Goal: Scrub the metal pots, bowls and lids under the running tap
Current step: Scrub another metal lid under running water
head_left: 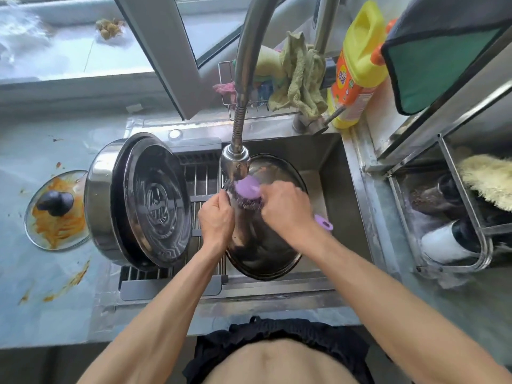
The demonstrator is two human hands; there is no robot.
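A metal lid (263, 245) sits in the sink (332, 189) under the tap (235, 162); a pot (110, 200) stands left on the rack (205, 176), a glass lid (59, 212) farther left, a detergent bottle (357, 65) far right.

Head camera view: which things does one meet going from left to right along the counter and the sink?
Dirty glass lid → large steel pot → left hand → right hand → yellow detergent bottle → side basket.

Yellow detergent bottle (357, 65): orange label, characters too blurred to read.
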